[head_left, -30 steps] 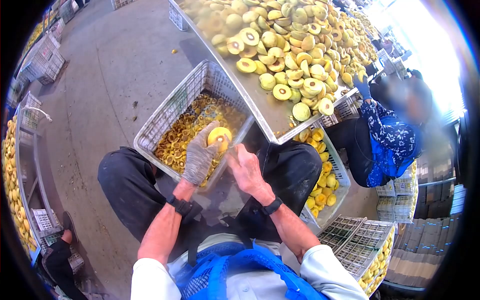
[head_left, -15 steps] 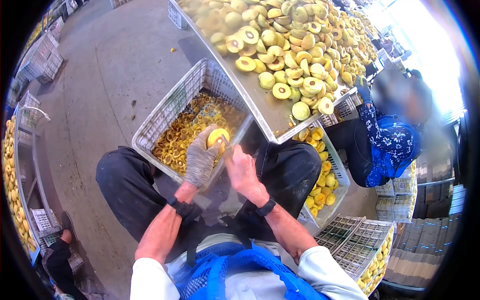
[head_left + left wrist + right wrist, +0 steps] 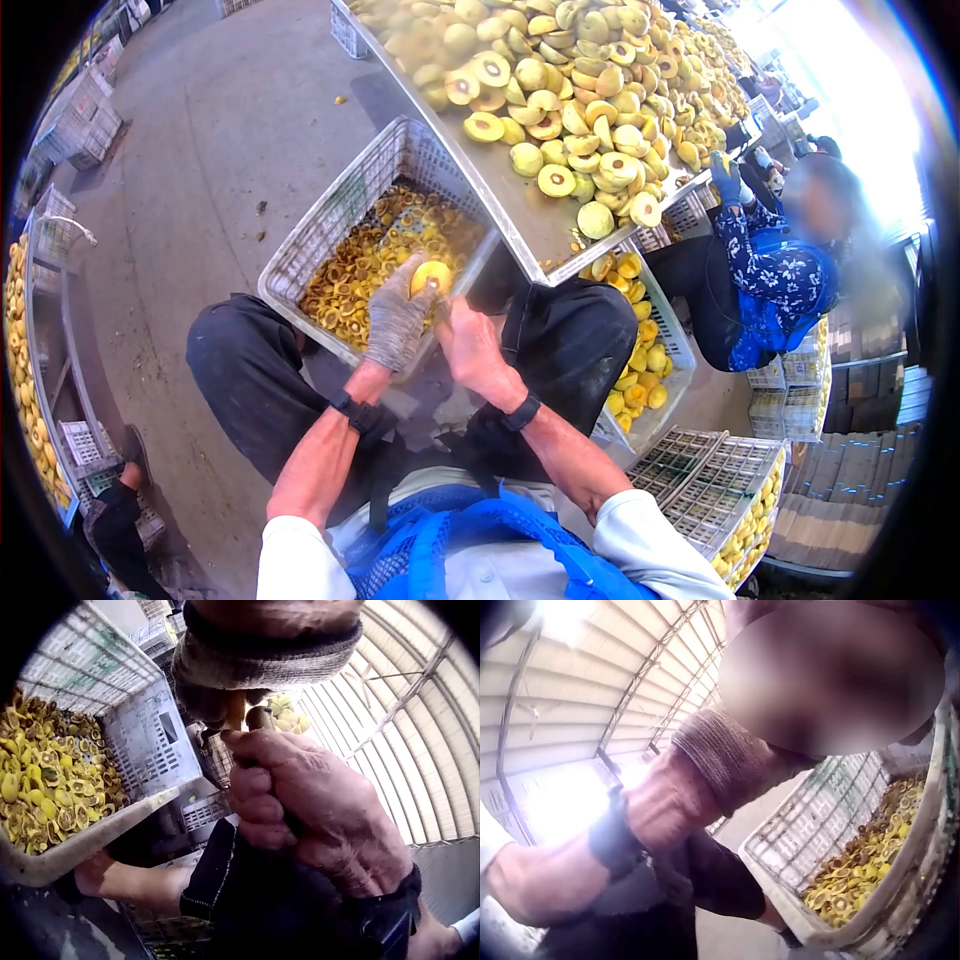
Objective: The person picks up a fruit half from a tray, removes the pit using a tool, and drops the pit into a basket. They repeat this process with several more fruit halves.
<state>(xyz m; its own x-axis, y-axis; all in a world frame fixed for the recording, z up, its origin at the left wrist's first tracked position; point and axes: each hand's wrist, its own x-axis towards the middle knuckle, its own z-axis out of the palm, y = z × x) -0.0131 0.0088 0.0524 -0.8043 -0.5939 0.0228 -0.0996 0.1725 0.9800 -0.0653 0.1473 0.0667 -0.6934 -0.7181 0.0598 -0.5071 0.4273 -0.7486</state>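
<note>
In the head view, the gloved left hand (image 3: 397, 318) grips a yellow fruit half (image 3: 431, 279), its cut face turned up, over the near right part of a crate (image 3: 330, 208) of ring-shaped fruit scraps (image 3: 360, 275). Close beside it the bare right hand (image 3: 474, 345) has its fingers curled round a tool, whose rounded metal-looking end (image 3: 259, 718) shows in the left wrist view next to the fruit. The tool's handle is hidden inside the fist. A blurred patch covers the hands in the right wrist view.
A metal-edged table (image 3: 510, 235) heaped with fruit halves (image 3: 620, 168) stands ahead and right. By the right knee is a crate of yellow pieces (image 3: 650, 375); stacked crates (image 3: 700, 480) lie nearer. Another person (image 3: 780, 270) sits at right.
Both hands remain close together at the fruit, the right hand shifting slightly left and down. The head view has moved a little, and the person at right has changed posture.
</note>
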